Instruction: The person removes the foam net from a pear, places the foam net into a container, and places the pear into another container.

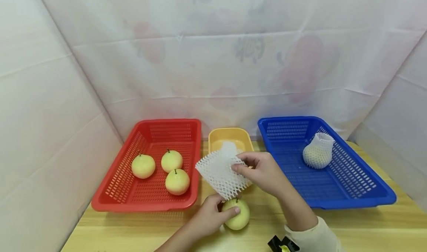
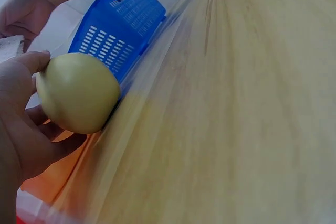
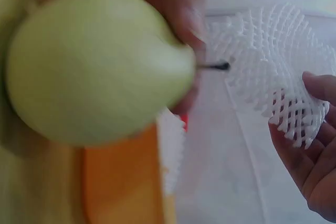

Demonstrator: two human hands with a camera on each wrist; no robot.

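Note:
My left hand (image 1: 210, 216) holds a yellow-green pear (image 1: 242, 219) low over the wooden table, thumb across its front. The pear's dark stem points away from the table in the right wrist view. Just above it, my right hand (image 1: 263, 174) pinches a white foam net sleeve (image 1: 217, 170) between thumb and fingers. The sleeve hangs flattened, its lower corner near the left hand and the pear's top. In the right wrist view the foam net (image 3: 268, 56) is partly opened out beside the pear (image 3: 89, 66).
A red basket (image 1: 146, 207) with several pears stands on the left. A blue basket (image 1: 347, 204) on the right holds one pear in a foam net (image 1: 317, 155). Between them sits a yellow tray (image 1: 230, 132), partly hidden by the net. White cloth walls surround the table.

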